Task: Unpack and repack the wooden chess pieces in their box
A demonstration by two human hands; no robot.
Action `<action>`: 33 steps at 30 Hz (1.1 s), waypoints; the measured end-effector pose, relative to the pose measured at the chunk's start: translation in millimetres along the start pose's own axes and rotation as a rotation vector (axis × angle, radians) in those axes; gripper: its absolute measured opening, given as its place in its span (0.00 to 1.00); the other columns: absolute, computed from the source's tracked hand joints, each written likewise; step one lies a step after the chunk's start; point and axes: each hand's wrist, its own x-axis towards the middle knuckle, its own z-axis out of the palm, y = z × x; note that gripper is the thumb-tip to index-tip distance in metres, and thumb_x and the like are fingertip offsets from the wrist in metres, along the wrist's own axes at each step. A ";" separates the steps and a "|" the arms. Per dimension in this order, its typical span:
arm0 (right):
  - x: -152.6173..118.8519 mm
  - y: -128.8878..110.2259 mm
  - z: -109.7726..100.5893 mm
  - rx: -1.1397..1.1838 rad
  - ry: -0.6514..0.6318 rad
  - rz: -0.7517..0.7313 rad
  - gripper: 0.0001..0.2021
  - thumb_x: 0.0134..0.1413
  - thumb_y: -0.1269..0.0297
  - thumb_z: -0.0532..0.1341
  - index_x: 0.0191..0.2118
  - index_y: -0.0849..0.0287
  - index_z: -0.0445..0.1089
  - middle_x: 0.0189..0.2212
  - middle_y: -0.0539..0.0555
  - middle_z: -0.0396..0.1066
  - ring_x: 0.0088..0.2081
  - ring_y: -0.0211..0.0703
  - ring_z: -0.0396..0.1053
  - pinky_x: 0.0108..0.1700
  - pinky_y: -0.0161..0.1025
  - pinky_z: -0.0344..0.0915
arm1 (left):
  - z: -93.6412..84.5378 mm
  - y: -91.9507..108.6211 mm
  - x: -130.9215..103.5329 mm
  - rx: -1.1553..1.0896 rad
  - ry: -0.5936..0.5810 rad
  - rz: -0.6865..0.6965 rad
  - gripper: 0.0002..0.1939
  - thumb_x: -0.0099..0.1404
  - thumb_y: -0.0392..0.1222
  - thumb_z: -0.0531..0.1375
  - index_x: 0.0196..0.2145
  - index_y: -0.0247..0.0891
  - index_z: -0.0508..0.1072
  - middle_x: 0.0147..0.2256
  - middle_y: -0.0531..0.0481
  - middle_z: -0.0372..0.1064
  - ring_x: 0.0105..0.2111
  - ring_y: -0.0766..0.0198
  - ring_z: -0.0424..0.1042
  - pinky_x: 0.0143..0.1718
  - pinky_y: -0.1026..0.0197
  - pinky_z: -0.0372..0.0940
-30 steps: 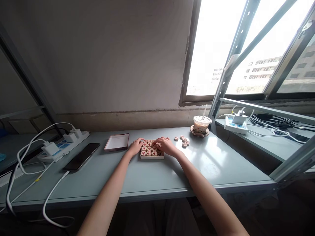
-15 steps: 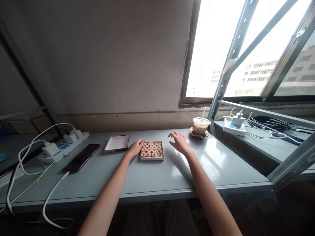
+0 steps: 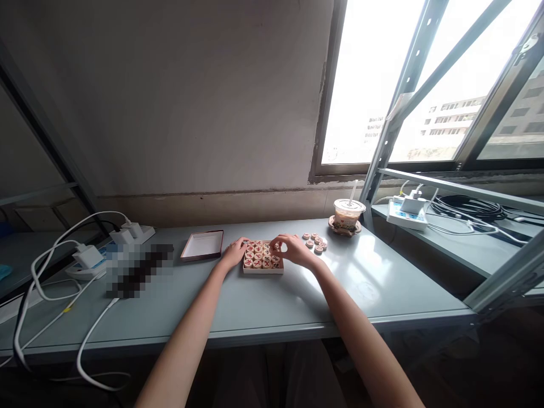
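A shallow box (image 3: 263, 271) of round wooden Chinese chess pieces (image 3: 257, 256) with red and black characters lies on the grey table. My left hand (image 3: 233, 254) grips the box's left side, its fingertips at the rim. At the box's right side, my right hand (image 3: 293, 249) has thumb and fingers curled together over a chess piece (image 3: 275, 247) in the rows. Several loose chess pieces (image 3: 314, 242) lie on the table just beyond my right hand. The open box lid (image 3: 203, 247) rests left of my left hand, its inside facing up.
A lidded drink cup (image 3: 346, 214) with a straw stands on a holder at the back right. On the left are a power strip (image 3: 144, 233), chargers, white cables (image 3: 91, 323) and a pixelated dark object (image 3: 140, 272). A metal shelf post (image 3: 393, 130) rises at right.
My right hand has moved left and down from above the table to the box and closed its fingers at a piece. The loose pieces now show. My left hand stays at the box.
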 end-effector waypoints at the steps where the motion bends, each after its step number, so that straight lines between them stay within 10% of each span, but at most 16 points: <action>1: -1.8 4.0 -4.3 -0.011 0.016 0.028 0.08 0.56 0.59 0.58 0.39 0.53 0.72 0.38 0.51 0.73 0.40 0.40 0.68 0.45 0.38 0.57 | 0.0 0.2 -0.2 0.001 0.001 -0.003 0.18 0.65 0.39 0.46 0.49 0.40 0.68 0.51 0.45 0.68 0.50 0.57 0.66 0.51 0.58 0.60; 9: -23.6 50.2 -27.7 -0.379 -0.011 0.476 0.14 0.50 0.75 0.56 0.41 0.60 0.74 0.45 0.62 0.67 0.50 0.55 0.62 0.46 0.45 0.59 | -0.5 1.4 -0.9 -0.001 -0.013 -0.014 0.18 0.65 0.39 0.46 0.49 0.39 0.67 0.51 0.45 0.67 0.50 0.57 0.66 0.50 0.57 0.61; 13: -17.4 36.5 -25.8 -0.142 0.049 0.288 0.19 0.48 0.77 0.56 0.45 0.56 0.72 0.46 0.57 0.68 0.47 0.48 0.64 0.48 0.43 0.60 | 0.5 -1.0 0.5 0.003 -0.013 -0.002 0.18 0.65 0.39 0.46 0.49 0.40 0.67 0.51 0.46 0.67 0.50 0.58 0.66 0.50 0.58 0.60; 18: -1.3 -4.8 -3.3 0.295 -0.255 -0.093 0.16 0.50 0.70 0.60 0.47 0.55 0.72 0.43 0.52 0.70 0.41 0.40 0.67 0.42 0.35 0.63 | 1.4 -3.0 1.0 0.008 -0.003 0.006 0.18 0.65 0.39 0.46 0.49 0.39 0.67 0.51 0.45 0.67 0.50 0.58 0.65 0.51 0.58 0.60; 25: 0.8 -11.7 2.7 0.324 -0.250 -0.010 0.12 0.48 0.63 0.63 0.40 0.59 0.74 0.35 0.53 0.72 0.35 0.39 0.66 0.37 0.34 0.62 | 1.2 -1.7 0.4 0.009 0.006 0.018 0.18 0.65 0.38 0.46 0.49 0.38 0.67 0.51 0.44 0.68 0.50 0.57 0.66 0.50 0.58 0.60; 33: -18.7 37.0 -26.2 -0.046 -0.099 0.233 0.08 0.49 0.62 0.61 0.36 0.56 0.74 0.36 0.54 0.70 0.40 0.43 0.65 0.41 0.36 0.60 | -0.7 1.8 -1.3 0.000 -0.013 -0.002 0.18 0.65 0.38 0.46 0.49 0.38 0.67 0.51 0.44 0.67 0.50 0.56 0.66 0.50 0.57 0.60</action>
